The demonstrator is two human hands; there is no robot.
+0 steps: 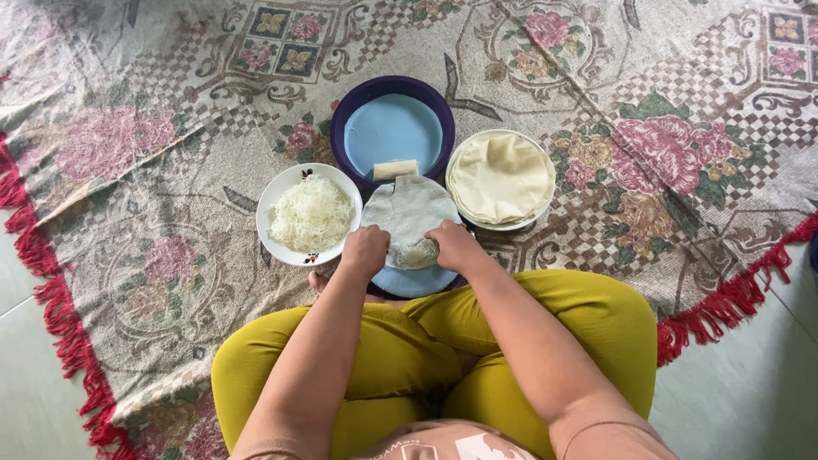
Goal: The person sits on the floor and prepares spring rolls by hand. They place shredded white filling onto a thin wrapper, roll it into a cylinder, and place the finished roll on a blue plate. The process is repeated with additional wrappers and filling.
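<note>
Floral rug (648,145) over pale floor; two blue trays, two white plates. Left hand (365,252), right hand (453,245) pinching wrapper (407,213), six o'clock.

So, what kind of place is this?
Probably a home floor used for food preparation: a floral rug with red fringe over pale tiles, and both hands folding a thin wrapper beside a plate of noodles.

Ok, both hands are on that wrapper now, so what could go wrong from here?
1. The wrapper looks thin; the left hand and right hand pinching its near edge over the filling could tear it.
2. It overhangs the blue plate, so filling may spill onto the rug.
3. The noodle plate sits close beside the left hand and could get knocked.
</note>
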